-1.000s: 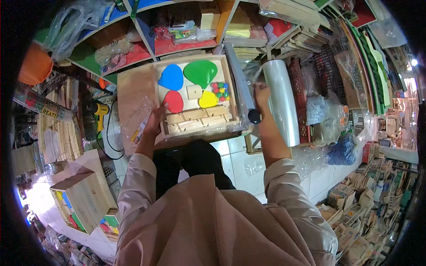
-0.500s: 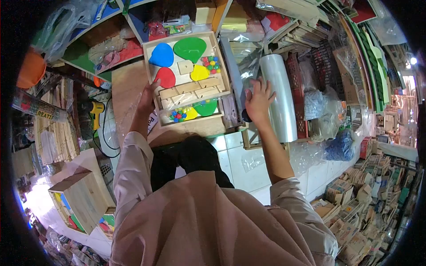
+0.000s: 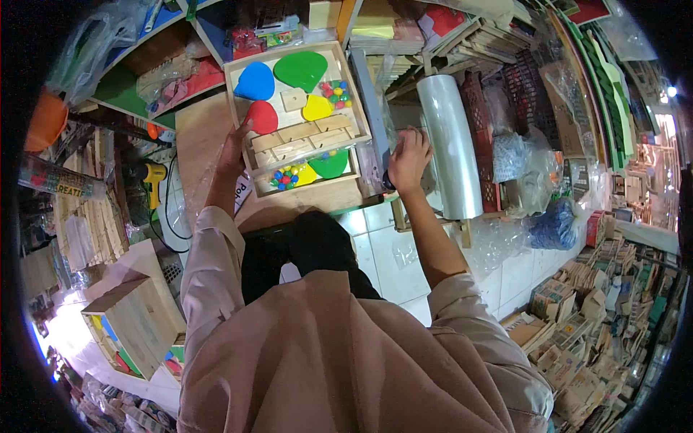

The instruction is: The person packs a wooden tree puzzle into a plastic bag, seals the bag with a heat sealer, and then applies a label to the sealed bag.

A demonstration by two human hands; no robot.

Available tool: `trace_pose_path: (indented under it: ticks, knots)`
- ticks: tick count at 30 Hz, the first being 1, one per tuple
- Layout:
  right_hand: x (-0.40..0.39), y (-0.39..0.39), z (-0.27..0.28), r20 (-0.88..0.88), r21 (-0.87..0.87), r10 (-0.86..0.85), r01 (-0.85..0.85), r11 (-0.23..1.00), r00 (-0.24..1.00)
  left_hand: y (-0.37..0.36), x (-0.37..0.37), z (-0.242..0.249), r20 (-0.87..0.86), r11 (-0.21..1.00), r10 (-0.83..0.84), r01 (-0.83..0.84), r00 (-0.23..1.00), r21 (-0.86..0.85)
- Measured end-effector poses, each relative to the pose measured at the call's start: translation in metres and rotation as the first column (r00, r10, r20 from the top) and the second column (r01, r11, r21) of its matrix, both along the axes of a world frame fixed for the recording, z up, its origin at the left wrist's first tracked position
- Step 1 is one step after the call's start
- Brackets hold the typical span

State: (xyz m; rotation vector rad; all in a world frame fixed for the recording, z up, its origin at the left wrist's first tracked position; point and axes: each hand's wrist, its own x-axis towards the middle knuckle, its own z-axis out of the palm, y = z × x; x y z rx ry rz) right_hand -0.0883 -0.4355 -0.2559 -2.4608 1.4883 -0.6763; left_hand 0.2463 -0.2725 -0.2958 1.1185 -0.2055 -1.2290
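My left hand (image 3: 232, 150) grips the left side of a shallow wooden tray (image 3: 366, 115), which appears wrapped in clear film. Inside lie blue, green, red and yellow flat pieces, wooden blocks and bagged coloured beads. A second compartment at its near end holds more beads with yellow and green pieces. Just right of the tray is a long grey bar (image 3: 369, 108), apparently a sealer arm, with a black knob (image 3: 388, 180) at its near end. My right hand (image 3: 410, 160) is closed over this end, fingers bent; its exact hold is partly hidden.
A large roll of clear plastic film (image 3: 451, 144) stands right of my right hand. Red crates (image 3: 482, 144) and plastic bags lie beyond it. A yellow power tool (image 3: 153, 184) with a black cord is at left. Stacked wooden pieces (image 3: 577, 310) fill the lower right.
My right hand has moved left towards the grey bar's end, and its spread fingers have drawn together. My left hand stays at the tray's edge. The view has shifted slightly.
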Motion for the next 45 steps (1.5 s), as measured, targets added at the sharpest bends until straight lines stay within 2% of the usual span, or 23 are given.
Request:
trace_pose_path:
  ticks: [4, 7, 8, 9, 11, 13, 14, 15, 16, 17, 18, 19, 21, 23, 25, 27, 29, 33, 35, 37, 39, 41, 45]
  knots:
    - [-0.004, -0.005, -0.023, -0.012, 0.347, -0.158, 0.152, 0.925, 0.987, 0.009, -0.011, 0.019, 0.086, 0.998, 0.053, -0.05, 0.995, -0.04]
    - [-0.025, -0.032, -0.086, 0.433, 0.833, -0.392, -0.194, 0.518, 0.812, 0.03, -0.02, 0.046, 0.137, 0.994, 0.105, -0.1, 0.985, -0.048]
    - [-0.024, -0.02, -0.049, 0.436, 0.801, -0.332, -0.193, 0.566, 0.836, 0.043, -0.02, 0.049, 0.131, 0.993, 0.118, -0.113, 0.984, -0.041]
    - [-0.033, -0.025, -0.05, 0.412, 0.874, -0.349, -0.256, 0.413, 0.842, 0.059, -0.018, 0.052, 0.127, 0.991, 0.135, -0.132, 0.983, -0.034]
    - [-0.05, -0.006, -0.045, 0.517, 0.832, -0.432, -0.315, 0.457, 0.739, 0.1, -0.015, 0.051, 0.131, 0.984, 0.179, -0.179, 0.975, -0.013]
    - [-0.097, 0.017, -0.046, 0.505, 0.836, -0.374, -0.334, 0.436, 0.778, 0.152, -0.007, 0.041, 0.014, 0.978, 0.202, -0.2, 0.979, -0.061]
    - [-0.124, 0.032, -0.051, 0.585, 0.803, -0.352, -0.459, 0.38, 0.731, 0.167, -0.042, 0.112, 0.128, 0.97, 0.24, -0.243, 0.962, 0.006]
    - [-0.148, 0.047, -0.051, 0.531, 0.836, -0.3, -0.434, 0.335, 0.792, 0.193, -0.041, 0.1, 0.144, 0.917, 0.342, -0.363, 0.929, 0.164]
    - [-0.171, 0.061, -0.051, 0.477, 0.866, -0.238, -0.406, 0.293, 0.846, 0.222, -0.055, 0.121, 0.168, 0.894, 0.402, -0.426, 0.9, 0.141]
    - [-0.21, 0.054, -0.086, 0.078, 0.915, -0.013, -0.066, 0.397, 0.997, 0.252, -0.073, 0.14, 0.188, 0.867, 0.459, -0.484, 0.868, 0.12]
    - [-0.249, 0.05, -0.135, -0.249, 0.733, 0.371, -0.076, 0.676, 0.895, 0.281, -0.084, 0.149, 0.151, 0.861, 0.479, -0.496, 0.865, 0.114]
    - [-0.269, 0.066, -0.132, -0.43, 0.687, 0.426, -0.018, 0.726, 0.796, 0.306, -0.092, 0.156, 0.109, 0.861, 0.488, -0.498, 0.866, 0.1]
    - [-0.255, 0.096, -0.087, -0.317, 0.709, 0.351, -0.026, 0.705, 0.881, 0.353, -0.117, 0.184, 0.183, 0.817, 0.518, -0.547, 0.836, 0.183]
    - [-0.185, 0.138, -0.016, 0.106, 0.78, 0.229, -0.223, 0.584, 0.968, 0.399, -0.137, 0.193, 0.151, 0.827, 0.523, -0.542, 0.839, 0.151]
    - [-0.085, 0.205, 0.084, 0.564, 0.806, -0.081, -0.526, 0.27, 0.822, 0.442, -0.141, 0.175, 0.234, 0.805, 0.538, -0.576, 0.81, 0.144]
    - [-0.016, 0.26, 0.16, 0.749, 0.635, -0.101, -0.753, -0.172, 0.655, 0.471, -0.148, 0.167, 0.232, 0.785, 0.575, -0.609, 0.785, 0.116]
    - [0.021, 0.289, 0.165, 0.797, 0.417, -0.12, -0.684, -0.598, 0.592, 0.496, -0.156, 0.162, 0.207, 0.746, 0.637, -0.661, 0.743, 0.078]
    - [0.032, 0.349, 0.174, 0.787, 0.565, 0.111, -0.636, -0.526, 0.607, 0.556, -0.186, 0.158, 0.034, 0.637, 0.77, -0.765, 0.637, -0.091]
    - [0.033, 0.38, 0.174, 0.778, 0.512, 0.025, -0.611, -0.604, 0.627, 0.584, -0.215, 0.158, -0.197, 0.502, 0.81, -0.826, 0.553, -0.255]
    - [0.03, 0.416, 0.17, 0.689, 0.566, -0.02, -0.554, -0.611, 0.725, 0.595, -0.26, 0.157, -0.342, 0.271, 0.861, -0.909, 0.376, -0.316]
    - [0.031, 0.45, 0.152, 0.69, 0.478, -0.075, -0.531, -0.7, 0.72, 0.571, -0.311, 0.161, -0.267, -0.018, 0.962, -0.966, 0.053, -0.256]
    - [0.025, 0.475, 0.126, 0.651, 0.583, -0.013, -0.511, -0.632, 0.759, 0.55, -0.358, 0.16, -0.574, 0.092, 0.754, -0.917, 0.319, -0.389]
    - [0.013, 0.538, 0.116, 0.718, 0.533, 0.002, -0.548, -0.645, 0.696, 0.513, -0.388, 0.167, -0.308, -0.075, 0.95, -0.992, -0.042, -0.097]
